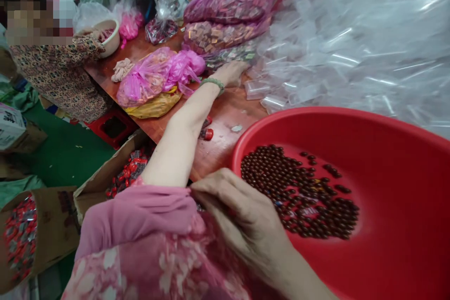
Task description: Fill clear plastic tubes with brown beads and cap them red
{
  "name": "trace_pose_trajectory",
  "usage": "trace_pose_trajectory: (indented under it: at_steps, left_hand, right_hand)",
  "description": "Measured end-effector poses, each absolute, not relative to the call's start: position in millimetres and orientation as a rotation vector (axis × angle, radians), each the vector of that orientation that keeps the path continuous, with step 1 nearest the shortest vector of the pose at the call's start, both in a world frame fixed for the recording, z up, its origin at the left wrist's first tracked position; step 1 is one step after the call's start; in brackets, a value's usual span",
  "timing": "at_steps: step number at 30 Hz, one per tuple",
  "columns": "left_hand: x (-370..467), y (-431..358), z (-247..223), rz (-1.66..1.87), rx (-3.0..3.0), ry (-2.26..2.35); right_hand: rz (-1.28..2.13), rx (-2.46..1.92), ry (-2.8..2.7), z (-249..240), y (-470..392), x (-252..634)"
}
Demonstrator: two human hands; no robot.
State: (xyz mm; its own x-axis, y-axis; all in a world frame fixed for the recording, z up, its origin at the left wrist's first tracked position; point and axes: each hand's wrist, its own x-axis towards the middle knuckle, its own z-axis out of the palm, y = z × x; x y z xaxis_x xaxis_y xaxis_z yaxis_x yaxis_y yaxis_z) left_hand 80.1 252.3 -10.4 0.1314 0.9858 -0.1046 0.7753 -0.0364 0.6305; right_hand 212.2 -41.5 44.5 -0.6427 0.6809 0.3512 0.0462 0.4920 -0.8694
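My left arm reaches across the table, a green bead bracelet [213, 83] on its wrist. My left hand [232, 72] is beside a clear bag of small dark packets [232, 55]; its fingers are blurred, so I cannot tell whether it grips anything. Closer to me, my right hand [246, 215] has its fingers closed on the pink sleeve [140, 211], bunched at my left elbow. Just right of this hand stands a large red basin [393, 206] with many round brown balls [281, 183] in its bottom. Small red-capped containers [207, 134] lie beyond my left forearm.
Clear plastic boxes [337, 56] are heaped at the right. Purple bags of small blocks [228, 14] and a pink bag [151, 77] lie on the table [225, 150]. Cardboard boxes [52, 225] with red-capped pieces stand below left. Another person in a patterned sleeve [63, 65] sits by a white bowl [111, 44].
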Motion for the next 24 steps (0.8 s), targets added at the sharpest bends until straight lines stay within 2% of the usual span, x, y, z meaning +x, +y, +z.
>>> trace_pose_trajectory:
  at_steps: [2,6,9,11,13,17,21,24]
  left_hand:
    - [82,253,3,0.524,1.926,1.634]
    - [102,239,27,0.644,1.996,1.46]
    - [132,204,34,0.674,1.917,1.237]
    - [152,171,35,0.646,1.794,1.027]
    - [166,136,31,0.621,1.368,0.76]
    - [175,91,14,0.584,0.853,0.46]
    - [176,81,1,0.497,0.764,0.502]
    - [157,72,-1,0.52,1.048,0.614]
  right_hand:
    - [0.91,-0.759,-2.076,29,-34,229]
    - [0.635,-1.132,-2.03,12,-6,275]
    - [0.605,-1.533,-1.736,5,16,308]
    - [0.799,-1.504,-1.583,3,23,324]
    - [0.924,-1.344,-1.508,2,24,333]
    - [0.687,-1.267,-1.576,1,19,337]
    - [0.686,-1.241,-1.632,1,15,341]
    - [0.688,-1.18,-1.689,3,13,349]
